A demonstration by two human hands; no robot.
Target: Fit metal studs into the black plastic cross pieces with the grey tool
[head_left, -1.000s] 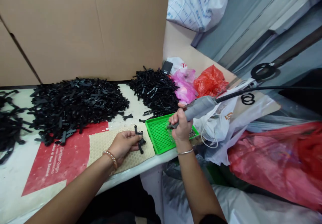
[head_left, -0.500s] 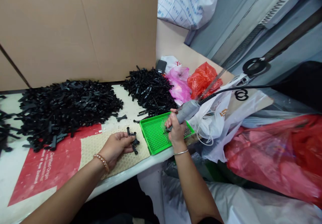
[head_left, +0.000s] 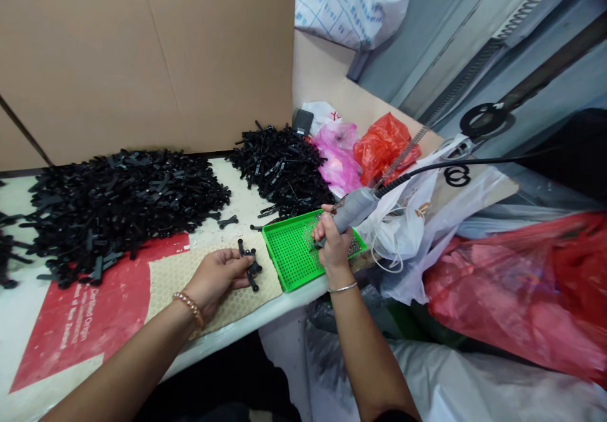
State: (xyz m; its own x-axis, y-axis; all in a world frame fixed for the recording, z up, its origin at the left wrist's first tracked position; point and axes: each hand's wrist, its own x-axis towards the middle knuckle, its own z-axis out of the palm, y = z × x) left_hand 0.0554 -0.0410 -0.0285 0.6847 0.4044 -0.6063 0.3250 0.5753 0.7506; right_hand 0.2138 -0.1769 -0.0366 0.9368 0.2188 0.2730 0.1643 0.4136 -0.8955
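"While both hands are full, where would you expect trouble?"

"At the left hand (head_left: 219, 278) first. Its grip is closed on a few black plastic pieces (head_left: 256, 266), pinched between thumb and fingers just over the mat (head_left: 173, 283). Their ends stick out at angles, so one could slip loose if the pinch eases."

"How many are there?"

"I can't tell; they overlap, and the fingers hide some."

"And the right hand (head_left: 334, 250)?"

"Its grip is wrapped round a grey power tool (head_left: 355, 207), with the nose slanting down over the green tray (head_left: 290, 254). Small metal bits (head_left: 355, 246) lie in there. I can't see whether the tip touches or carries one. If it does carry one, a knock could shake it off."

"Could the tray itself go?"

"Perhaps. It sits by the near edge of the bench (head_left: 227, 319), so a push from the tool might tip it and scatter the bits."

"What about the black cord (head_left: 436, 164)?"

"It runs back above a white plastic bag (head_left: 408, 219); a snag there could tug the tool off its aim. And the smaller heap (head_left: 279, 175) nearly meets the tray's far side, so strays might slide in."
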